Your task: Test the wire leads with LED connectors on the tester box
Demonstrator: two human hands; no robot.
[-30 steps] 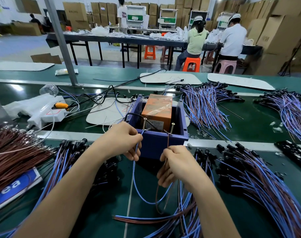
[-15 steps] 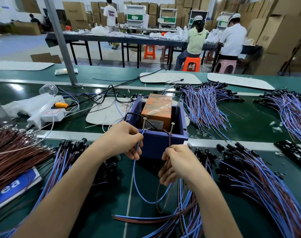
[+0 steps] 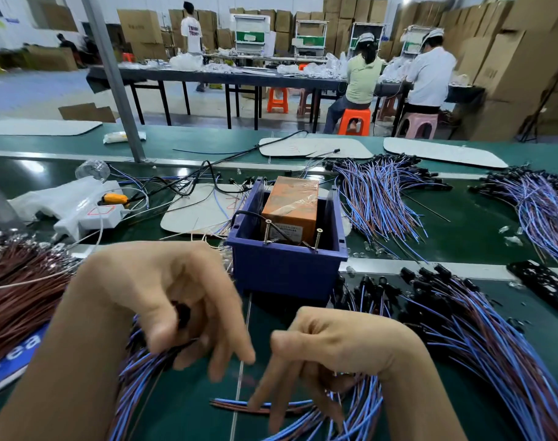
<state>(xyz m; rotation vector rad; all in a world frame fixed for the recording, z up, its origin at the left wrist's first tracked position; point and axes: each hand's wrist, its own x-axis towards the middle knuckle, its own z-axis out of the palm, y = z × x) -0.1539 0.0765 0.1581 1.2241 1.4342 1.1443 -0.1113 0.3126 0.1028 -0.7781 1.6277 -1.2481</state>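
Note:
The blue tester box point(image 3: 287, 268) holds an orange block point(image 3: 288, 205), and two upright screws point(image 3: 267, 231) stand at its near rim. My left hand point(image 3: 156, 291) hovers left of the box, pinching a black LED connector point(image 3: 183, 315) whose blue and brown wires trail down into the lead pile point(image 3: 134, 377) beneath. My right hand point(image 3: 331, 348) is lower, in front of the box. Its fingers are spread and point down, tips touching loose wire leads point(image 3: 271, 405) on the green mat, gripping nothing. Neither hand touches the box.
A big heap of leads with black connectors point(image 3: 462, 329) lies right of my hands, with more bundles point(image 3: 376, 198) behind the box. Brown wires point(image 3: 16, 281) fill the left. A white power strip point(image 3: 96, 214) and orange-handled tool point(image 3: 113, 197) lie far left. People work at a table behind.
Both hands have come off the tester screws and dropped toward me. The left now pinches a black connector over the left pile. The right has gone down to the loose leads.

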